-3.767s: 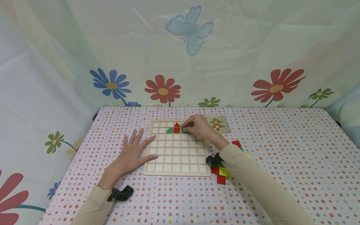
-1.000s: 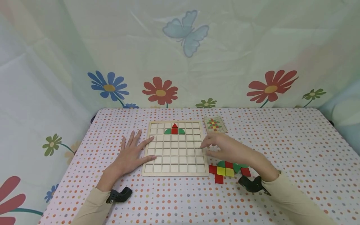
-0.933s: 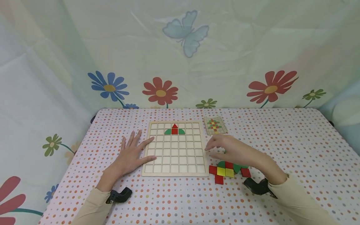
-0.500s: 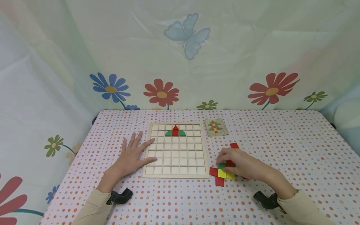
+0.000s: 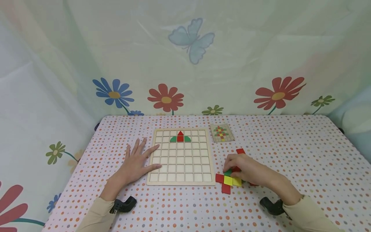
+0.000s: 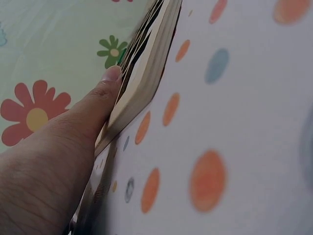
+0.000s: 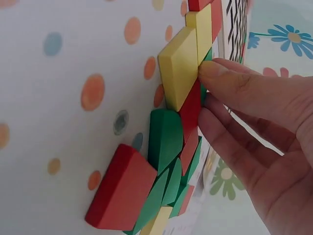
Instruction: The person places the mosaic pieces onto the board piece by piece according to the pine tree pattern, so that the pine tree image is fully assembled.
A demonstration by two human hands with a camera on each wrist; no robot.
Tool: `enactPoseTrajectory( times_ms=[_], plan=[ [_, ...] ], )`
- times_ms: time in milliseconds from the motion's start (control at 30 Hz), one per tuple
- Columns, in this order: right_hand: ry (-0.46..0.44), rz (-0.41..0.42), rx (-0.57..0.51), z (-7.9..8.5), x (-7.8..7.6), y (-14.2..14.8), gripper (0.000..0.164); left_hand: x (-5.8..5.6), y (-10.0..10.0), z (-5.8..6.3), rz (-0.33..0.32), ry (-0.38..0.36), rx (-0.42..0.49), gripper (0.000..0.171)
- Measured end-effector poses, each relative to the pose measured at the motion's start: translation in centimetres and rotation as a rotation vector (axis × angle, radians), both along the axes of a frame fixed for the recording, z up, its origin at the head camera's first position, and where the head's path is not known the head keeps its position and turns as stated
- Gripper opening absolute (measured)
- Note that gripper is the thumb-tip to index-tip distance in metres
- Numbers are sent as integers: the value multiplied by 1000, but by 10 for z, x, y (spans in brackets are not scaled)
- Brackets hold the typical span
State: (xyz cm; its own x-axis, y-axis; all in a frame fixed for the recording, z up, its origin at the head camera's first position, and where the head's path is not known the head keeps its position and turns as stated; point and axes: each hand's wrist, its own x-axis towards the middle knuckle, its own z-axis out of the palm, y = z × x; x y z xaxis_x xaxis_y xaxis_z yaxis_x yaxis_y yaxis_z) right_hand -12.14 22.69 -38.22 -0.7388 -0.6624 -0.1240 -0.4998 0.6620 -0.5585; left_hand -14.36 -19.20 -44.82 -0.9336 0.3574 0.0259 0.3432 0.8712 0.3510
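On the dotted table lies a wooden grid board point(image 5: 181, 183), its upper rows holding a red triangle point(image 5: 180, 133), a red square point(image 5: 180, 139) and a green quarter-round piece point(image 5: 173, 139) on either side. My left hand point(image 5: 134, 166) is spread flat at the board's left side, thumb and index finger resting on its edge. To the right of the board, my right hand point(image 5: 246, 167) bends over a cluster of wooden tiles, thumb and fingers pinching a green tile point(image 5: 227, 173). Beside that tile, yellow squares point(image 7: 181, 68) and a red tile point(image 7: 191, 105) show; the hand hides part of the cluster.
A small pattern card point(image 5: 222, 132), printed with a red, green and yellow tree-like design, lies beyond the board's upper right corner. Loose red squares point(image 5: 226, 188) stick out at the cluster's near side. A flowered cloth backdrop point(image 5: 246, 64) rises behind the table.
My right hand set the right green quarter-round piece on the board, withdrew to the tile cluster and came down on another green tile. The left hand stays at the board's edge.
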Motion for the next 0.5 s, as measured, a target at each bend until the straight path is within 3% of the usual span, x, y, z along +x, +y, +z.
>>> enactPoseTrajectory(
  times_ms=[233, 500],
  plan=[
    [22, -2, 2, 0, -3, -3, 18, 0, 0, 0, 7, -3, 4, 80],
    [29, -77, 95, 4, -2, -10, 17, 0, 1, 1, 6, -2, 9, 79]
  ],
)
